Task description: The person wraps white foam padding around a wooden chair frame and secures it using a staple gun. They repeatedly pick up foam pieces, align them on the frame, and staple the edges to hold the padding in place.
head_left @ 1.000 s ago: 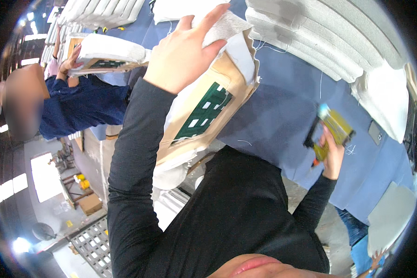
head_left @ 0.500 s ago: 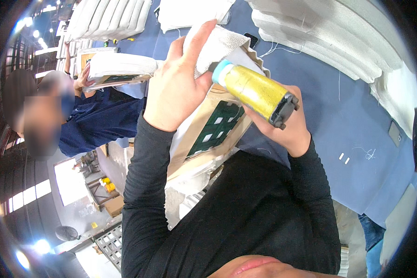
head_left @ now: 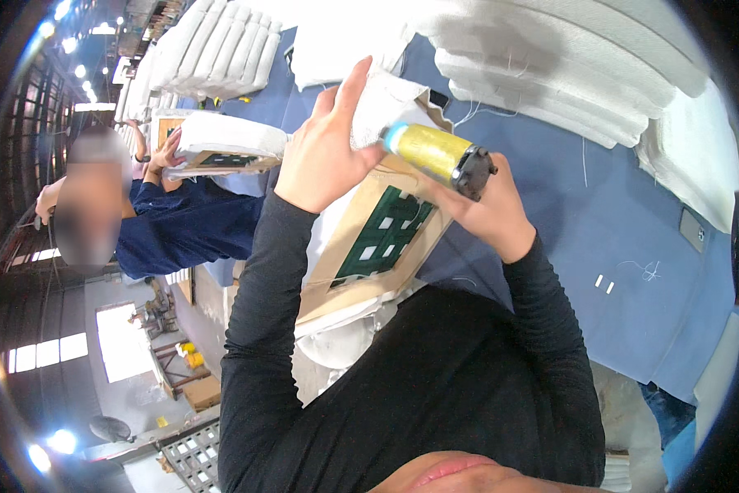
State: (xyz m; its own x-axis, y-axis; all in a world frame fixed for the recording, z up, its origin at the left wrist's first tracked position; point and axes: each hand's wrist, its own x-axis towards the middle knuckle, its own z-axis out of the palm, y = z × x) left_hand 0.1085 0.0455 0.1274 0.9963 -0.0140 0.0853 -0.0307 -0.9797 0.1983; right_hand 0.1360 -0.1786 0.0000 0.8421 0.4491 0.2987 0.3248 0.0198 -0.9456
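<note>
My right hand [head_left: 505, 215] is wrapped round a yellow-bodied staple gun [head_left: 437, 153] with a black end cap and a light blue band at its other end. Its nose points left, toward the fold of a white textured fabric cover [head_left: 390, 97]. My left hand [head_left: 324, 160] lies on the cover with its fingers stretched out and its thumb close to the tool's tip. Below both hands, tilted toward me, is the wooden frame [head_left: 318, 289] of a padded seat, with dark green woven webbing [head_left: 383, 238] across its opening. The tool hides where its nose meets the cover.
To the left, a co-worker in a dark blue top [head_left: 193, 218] handles a similar white cushion [head_left: 230, 135]. Stacked white cushions stand at the back left [head_left: 213, 49] and right [head_left: 542, 90]. A phone [head_left: 692, 230] and thread [head_left: 650, 269] lie on the blue table [head_left: 566, 189].
The staple gun and my right hand have shifted left, closer to my left hand. My left hand has moved slightly right and down. The whole view has shifted a little.
</note>
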